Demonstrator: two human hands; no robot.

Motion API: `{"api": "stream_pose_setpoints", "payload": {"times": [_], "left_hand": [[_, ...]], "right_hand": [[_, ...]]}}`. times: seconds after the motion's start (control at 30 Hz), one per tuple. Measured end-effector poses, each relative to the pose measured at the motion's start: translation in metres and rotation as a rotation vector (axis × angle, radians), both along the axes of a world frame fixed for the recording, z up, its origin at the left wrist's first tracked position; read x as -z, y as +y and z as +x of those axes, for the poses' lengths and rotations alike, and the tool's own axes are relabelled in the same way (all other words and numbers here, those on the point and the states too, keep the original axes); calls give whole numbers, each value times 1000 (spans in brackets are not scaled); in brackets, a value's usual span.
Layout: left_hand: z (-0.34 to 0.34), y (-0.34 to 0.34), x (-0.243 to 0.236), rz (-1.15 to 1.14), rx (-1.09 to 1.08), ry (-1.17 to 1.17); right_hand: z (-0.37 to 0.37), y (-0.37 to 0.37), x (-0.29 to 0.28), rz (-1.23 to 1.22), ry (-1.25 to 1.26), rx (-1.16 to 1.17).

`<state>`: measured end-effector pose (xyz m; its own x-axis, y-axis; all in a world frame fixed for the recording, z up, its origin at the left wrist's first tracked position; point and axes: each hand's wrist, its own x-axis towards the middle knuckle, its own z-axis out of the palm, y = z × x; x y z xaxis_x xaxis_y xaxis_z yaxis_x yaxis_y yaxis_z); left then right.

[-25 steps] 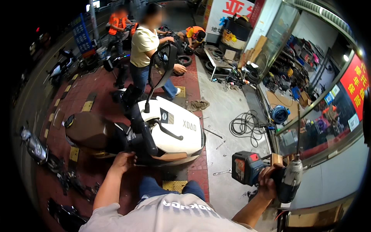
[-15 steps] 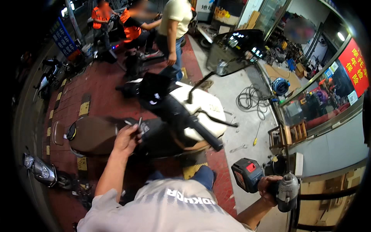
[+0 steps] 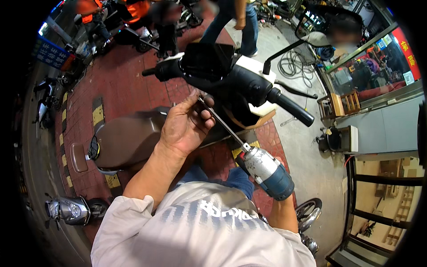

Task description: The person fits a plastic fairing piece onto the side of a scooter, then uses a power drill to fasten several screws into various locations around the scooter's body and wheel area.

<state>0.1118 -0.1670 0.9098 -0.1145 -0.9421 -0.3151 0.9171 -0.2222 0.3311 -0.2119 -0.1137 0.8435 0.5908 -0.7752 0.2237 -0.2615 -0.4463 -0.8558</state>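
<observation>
My left hand is closed in a pinch at the tip of a long metal driver bit. A small metal piece shows at the fingertips; its exact kind is too small to tell. The bit sits in the nose of a blue and silver impact driver, pointing up and left. My right hand grips the driver and is mostly hidden behind it. Beyond both hands stands a scooter with black handlebars, white front panels and a brown seat.
A mirror stalk and brake lever stick out right of the handlebars. A coiled cable and a spanner lie on the pavement. A grey scooter stands at lower left. People are at the far side.
My right hand has swung the driver from the far right to in front of me. My left hand has come right to the bit tip. The view has shifted too.
</observation>
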Motion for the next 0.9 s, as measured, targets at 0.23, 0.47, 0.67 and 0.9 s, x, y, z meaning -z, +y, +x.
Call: {"api": "stream_pose_setpoints", "payload": {"times": [0.23, 0.47, 0.67, 0.9], "left_hand": [[1, 13, 57, 228, 9, -2], [-3, 2, 104, 262, 27, -198], [9, -32, 147, 322, 229, -170], [-19, -64, 177, 440, 310, -164]], "right_hand": [[18, 4, -1, 284, 4, 65], [23, 22, 25, 358, 52, 76], [57, 25, 28, 250, 214, 168], [62, 20, 36, 458, 252, 170]]}}
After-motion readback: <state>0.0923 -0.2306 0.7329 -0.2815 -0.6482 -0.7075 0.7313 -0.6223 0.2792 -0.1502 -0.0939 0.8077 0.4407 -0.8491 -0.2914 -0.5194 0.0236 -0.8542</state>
